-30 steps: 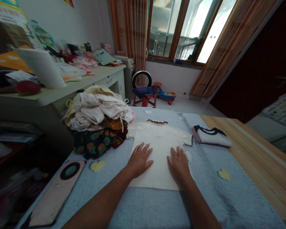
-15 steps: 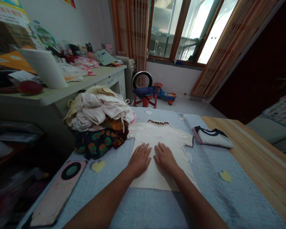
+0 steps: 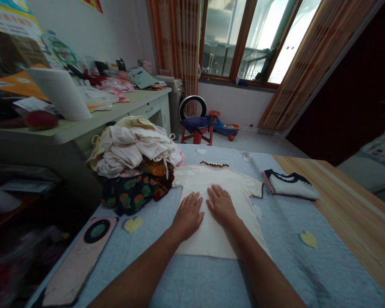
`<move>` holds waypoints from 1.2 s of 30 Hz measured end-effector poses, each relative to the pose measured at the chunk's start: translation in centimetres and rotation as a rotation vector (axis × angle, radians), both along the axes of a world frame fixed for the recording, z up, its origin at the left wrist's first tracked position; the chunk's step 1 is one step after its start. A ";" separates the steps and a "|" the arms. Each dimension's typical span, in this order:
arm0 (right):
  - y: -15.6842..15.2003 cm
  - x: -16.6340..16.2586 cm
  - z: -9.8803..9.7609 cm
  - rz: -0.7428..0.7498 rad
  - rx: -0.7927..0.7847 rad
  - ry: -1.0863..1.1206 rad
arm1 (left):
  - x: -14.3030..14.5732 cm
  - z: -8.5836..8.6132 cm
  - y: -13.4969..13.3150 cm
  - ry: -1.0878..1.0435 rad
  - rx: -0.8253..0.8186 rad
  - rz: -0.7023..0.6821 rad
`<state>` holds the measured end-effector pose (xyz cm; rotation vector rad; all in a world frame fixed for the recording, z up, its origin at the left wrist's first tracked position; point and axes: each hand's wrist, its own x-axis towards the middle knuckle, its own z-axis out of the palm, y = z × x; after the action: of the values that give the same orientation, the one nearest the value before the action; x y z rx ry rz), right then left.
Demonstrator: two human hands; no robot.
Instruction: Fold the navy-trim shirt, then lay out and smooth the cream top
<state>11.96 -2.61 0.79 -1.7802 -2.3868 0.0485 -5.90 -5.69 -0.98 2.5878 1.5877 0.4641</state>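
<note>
A cream short-sleeved T-shirt (image 3: 208, 237) with a dark ruffled collar lies spread flat on a blue cloth (image 3: 199, 280), collar end away from me. My left hand (image 3: 188, 217) rests flat on the shirt's left half, fingers stretched forward. Just right of it, my right hand (image 3: 222, 204) lies flat on the shirt too, slightly farther up, fingers extended. Neither hand grips the fabric. The shirt's left sleeve touches a heap of crumpled clothes (image 3: 131, 145), white and cream on top, dark patterned below.
Folded clothing (image 3: 291, 185) with a navy neckline sits at the right, by the bare wooden surface (image 3: 346, 205). A pink phone (image 3: 77, 265) lies at the near left. Beyond the heap stands a cluttered desk (image 3: 144, 100). A red stool (image 3: 197, 136) is past the far edge.
My right hand has slid slightly up the shirt, away from me. The left hand stays nearly in place. The view has shifted a little.
</note>
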 end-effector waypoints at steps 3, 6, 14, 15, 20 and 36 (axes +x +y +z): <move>0.4 0.0 0.4 0.000 0.006 -0.004 | 0.0 0.4 0.0 0.007 -0.021 -0.001; 0.9 -0.5 1.3 -0.027 -0.018 -0.032 | 0.0 0.7 -0.1 0.012 -0.034 -0.002; 0.6 -1.6 1.4 -0.113 0.092 0.003 | -0.1 0.3 0.0 0.013 -0.005 -0.003; 0.6 -1.6 1.2 -0.111 0.093 0.012 | -0.1 0.3 0.0 0.016 -0.002 -0.002; 1.0 -1.4 0.4 -0.102 0.084 0.039 | 0.0 0.2 0.0 0.033 0.002 0.009; 2.4 -0.8 -0.1 -0.107 -0.024 0.012 | 0.0 0.2 -0.1 0.042 0.009 0.014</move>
<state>11.19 -0.23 0.70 -1.9092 -2.2883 0.0744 -5.87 -5.77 -0.75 2.6117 1.6213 0.4212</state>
